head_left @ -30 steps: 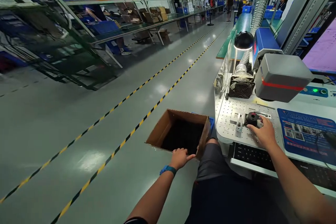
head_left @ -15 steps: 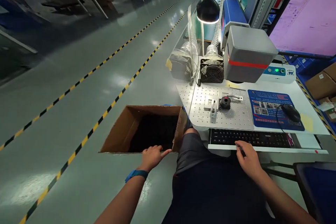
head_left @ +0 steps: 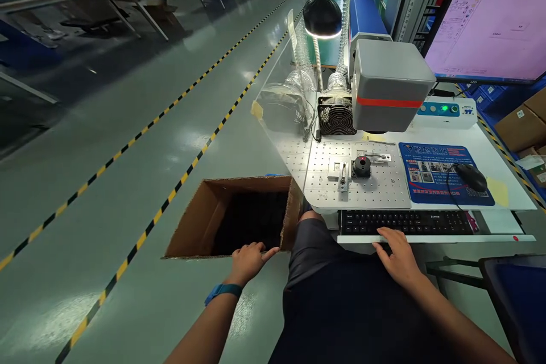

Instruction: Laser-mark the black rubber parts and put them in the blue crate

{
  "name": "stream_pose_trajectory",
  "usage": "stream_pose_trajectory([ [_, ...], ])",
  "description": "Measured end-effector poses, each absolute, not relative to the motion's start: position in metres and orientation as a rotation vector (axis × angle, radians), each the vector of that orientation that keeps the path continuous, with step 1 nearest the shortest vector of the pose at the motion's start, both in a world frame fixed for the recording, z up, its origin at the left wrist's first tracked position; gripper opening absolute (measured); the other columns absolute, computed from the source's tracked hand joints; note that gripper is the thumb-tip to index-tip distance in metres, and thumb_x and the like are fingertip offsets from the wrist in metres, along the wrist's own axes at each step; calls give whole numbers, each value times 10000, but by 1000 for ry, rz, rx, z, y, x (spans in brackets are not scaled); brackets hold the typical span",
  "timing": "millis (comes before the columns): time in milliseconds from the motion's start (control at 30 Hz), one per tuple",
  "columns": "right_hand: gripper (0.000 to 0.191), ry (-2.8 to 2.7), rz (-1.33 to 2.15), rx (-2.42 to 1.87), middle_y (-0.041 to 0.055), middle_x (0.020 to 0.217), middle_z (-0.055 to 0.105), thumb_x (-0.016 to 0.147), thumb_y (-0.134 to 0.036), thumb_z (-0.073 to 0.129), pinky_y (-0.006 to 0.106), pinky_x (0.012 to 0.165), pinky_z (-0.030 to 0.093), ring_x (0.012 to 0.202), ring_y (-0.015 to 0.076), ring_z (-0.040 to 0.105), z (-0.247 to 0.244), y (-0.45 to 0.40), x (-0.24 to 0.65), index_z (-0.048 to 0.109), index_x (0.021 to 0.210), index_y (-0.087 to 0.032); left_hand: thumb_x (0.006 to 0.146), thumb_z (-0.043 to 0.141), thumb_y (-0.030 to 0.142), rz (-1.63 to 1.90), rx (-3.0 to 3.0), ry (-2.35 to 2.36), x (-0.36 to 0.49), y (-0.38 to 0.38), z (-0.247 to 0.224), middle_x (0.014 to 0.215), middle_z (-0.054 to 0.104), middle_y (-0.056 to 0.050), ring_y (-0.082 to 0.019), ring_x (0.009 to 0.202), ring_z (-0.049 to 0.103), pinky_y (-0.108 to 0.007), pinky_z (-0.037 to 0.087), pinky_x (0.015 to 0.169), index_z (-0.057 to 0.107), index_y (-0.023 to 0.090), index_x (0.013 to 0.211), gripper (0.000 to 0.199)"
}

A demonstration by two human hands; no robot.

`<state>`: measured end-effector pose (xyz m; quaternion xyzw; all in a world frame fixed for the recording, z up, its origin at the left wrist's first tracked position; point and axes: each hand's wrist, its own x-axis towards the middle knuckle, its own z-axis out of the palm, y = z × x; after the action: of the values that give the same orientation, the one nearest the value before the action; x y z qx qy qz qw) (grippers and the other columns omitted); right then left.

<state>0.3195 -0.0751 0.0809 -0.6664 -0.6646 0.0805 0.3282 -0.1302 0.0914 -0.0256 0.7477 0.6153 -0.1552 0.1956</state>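
Observation:
My left hand [head_left: 248, 263] lies on the near rim of an open cardboard box [head_left: 187, 233]; its fingers hook over the edge and the thumb stretches along it. The box's inside is dark, and I cannot make out what it holds. Resting at the front lip of the keyboard tray, my right hand [head_left: 397, 257] is open, with its fingertips by the lower keys of a black keyboard [head_left: 396, 223]. Above the keyboard, a small round black part [head_left: 362, 166] sits against metal stops on a perforated metal plate [head_left: 384, 193].
A grey machine head [head_left: 392, 82] overhangs the plate, beside a black fan [head_left: 336, 116] and a lit lamp [head_left: 323, 16]. On the right are a mouse [head_left: 471, 177] on a blue mat [head_left: 426, 196], a monitor [head_left: 490, 28] and a chair [head_left: 516, 290].
The head view has shifted slightly, moving the bench a little left in the picture. My left hand keeps its place on the box rim; my right hand stays at the tray edge, fingers slightly more extended.

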Motion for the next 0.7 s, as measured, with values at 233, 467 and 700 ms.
stream_pose_trajectory([
  [233,345,-1752,208,-1726,91,1203,693,945,-316,600,540,954,536,1111,301,650,80,-74,319,599,1284,-252,842,333,799,-425,2095,1741,-132,92,-30,1049,698,-164,-354,1042,583,-487,351,920,720,186,982,738],
  [467,342,-1740,257,-1746,98,1197,694,951,-369,587,558,956,535,1110,319,651,87,-72,319,617,1273,-260,852,342,780,-425,2104,1735,-131,91,-26,1062,695,-167,-356,1049,577,-485,355,914,721,182,978,719],
  [700,329,-1666,207,-1782,105,1200,687,958,-406,565,546,988,506,1131,307,634,110,-50,336,615,1240,-243,862,334,764,-438,2115,1737,-129,91,-18,1061,696,-166,-364,1061,582,-479,365,913,713,177,984,709],
])
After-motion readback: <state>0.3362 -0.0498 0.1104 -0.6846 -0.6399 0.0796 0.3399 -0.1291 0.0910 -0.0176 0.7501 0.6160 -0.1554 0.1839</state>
